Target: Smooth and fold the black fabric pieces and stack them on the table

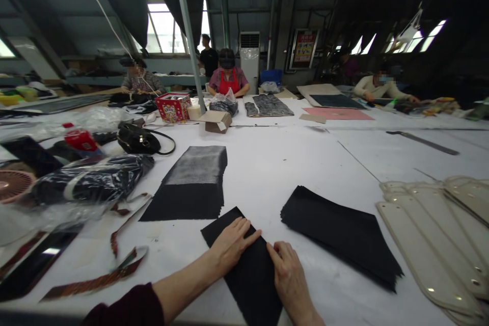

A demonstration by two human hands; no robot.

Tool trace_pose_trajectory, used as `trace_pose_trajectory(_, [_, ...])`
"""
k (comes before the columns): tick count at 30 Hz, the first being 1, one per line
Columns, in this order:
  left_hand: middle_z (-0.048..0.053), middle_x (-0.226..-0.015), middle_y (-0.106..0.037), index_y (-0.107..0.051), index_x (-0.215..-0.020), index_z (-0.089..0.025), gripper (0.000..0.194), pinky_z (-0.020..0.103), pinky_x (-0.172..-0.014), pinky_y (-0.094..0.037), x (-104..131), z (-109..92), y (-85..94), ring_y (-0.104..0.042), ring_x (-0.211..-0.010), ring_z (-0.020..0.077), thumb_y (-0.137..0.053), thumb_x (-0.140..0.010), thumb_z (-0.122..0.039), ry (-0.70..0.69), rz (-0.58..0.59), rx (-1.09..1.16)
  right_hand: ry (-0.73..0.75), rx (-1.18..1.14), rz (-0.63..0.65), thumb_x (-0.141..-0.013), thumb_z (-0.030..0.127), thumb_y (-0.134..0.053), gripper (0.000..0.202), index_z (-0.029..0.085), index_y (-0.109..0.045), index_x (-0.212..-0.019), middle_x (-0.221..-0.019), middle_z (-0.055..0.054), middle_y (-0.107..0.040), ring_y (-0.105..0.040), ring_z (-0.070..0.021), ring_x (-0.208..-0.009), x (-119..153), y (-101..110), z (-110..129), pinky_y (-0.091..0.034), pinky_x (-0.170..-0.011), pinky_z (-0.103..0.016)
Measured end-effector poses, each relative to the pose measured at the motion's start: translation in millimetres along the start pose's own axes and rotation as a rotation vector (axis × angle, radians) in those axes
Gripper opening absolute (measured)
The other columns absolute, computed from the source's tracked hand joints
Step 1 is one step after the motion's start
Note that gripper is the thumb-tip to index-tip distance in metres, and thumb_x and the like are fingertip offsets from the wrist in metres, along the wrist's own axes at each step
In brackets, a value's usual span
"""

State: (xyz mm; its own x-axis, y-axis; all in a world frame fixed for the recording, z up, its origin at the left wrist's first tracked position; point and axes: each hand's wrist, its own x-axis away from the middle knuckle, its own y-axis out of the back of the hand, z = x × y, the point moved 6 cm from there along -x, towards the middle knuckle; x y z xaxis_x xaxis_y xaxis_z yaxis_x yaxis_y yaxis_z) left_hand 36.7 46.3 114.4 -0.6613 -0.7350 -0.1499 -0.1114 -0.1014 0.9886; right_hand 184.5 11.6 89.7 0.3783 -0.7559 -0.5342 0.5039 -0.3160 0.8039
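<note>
A strip of black fabric [254, 275] lies slantwise on the white table in front of me. My left hand [235, 244] rests flat on its upper part, fingers stretched out and thumb pointing right. At the strip's right edge, my right hand [288, 275] has its fingers bent and closed on the border; the thumb is mostly hidden. To the right lies a stack of black fabric pieces [340, 237] with uneven layered ends. Beyond my left hand, another stack of fabric pieces [194, 201] shows a greyish upper half and a black lower half.
Light beige panels with metal eyelets [428, 244] overlap at the right. Along the left are a measuring tape [95, 285], a plastic-wrapped black bundle [95, 178], a black handbag [137, 137] and a pink fan [15, 186]. A long blade-like tool [424, 142] lies far right. Several people work beyond.
</note>
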Motion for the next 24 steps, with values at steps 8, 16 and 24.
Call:
trace_pose_trajectory(8, [0.007,-0.118,-0.054,-0.040,-0.138,-0.022,0.052,0.034,-0.100,-0.040,-4.9,-20.7,2.7,-0.051,-0.111,0.0213,-0.044,-0.089,-0.006,-0.027,0.024,-0.003,0.004,-0.021,0.040,-0.090,0.003,-0.037,0.033,0.016,-0.055,-0.115,-0.091,-0.006,-0.053,-0.050,-0.0184,-0.082,14.5,11.5,-4.2,-0.044,-0.072,-0.032])
trace_pose_trajectory(16, [0.008,-0.118,-0.053,-0.040,-0.138,-0.023,0.048,0.038,-0.105,-0.033,-7.3,-37.2,5.4,-0.047,-0.114,0.0223,-0.048,-0.092,-0.015,-0.120,0.064,-0.016,-0.003,-0.004,0.055,-0.088,0.003,-0.041,0.031,0.015,-0.057,-0.113,-0.090,-0.006,-0.053,-0.049,-0.0196,-0.082,23.5,20.0,-4.8,-0.043,-0.072,-0.033])
trace_pose_trajectory(24, [0.007,-0.125,-0.050,-0.035,-0.141,-0.035,0.054,0.040,-0.103,-0.035,-8.6,-49.2,7.5,-0.046,-0.115,0.0235,-0.048,-0.092,-0.017,-0.106,0.130,-0.014,-0.032,0.013,0.031,-0.088,0.002,-0.038,0.034,0.015,-0.057,-0.113,-0.090,-0.008,-0.055,-0.048,-0.0213,-0.083,34.8,35.9,-4.5,-0.040,-0.072,-0.036])
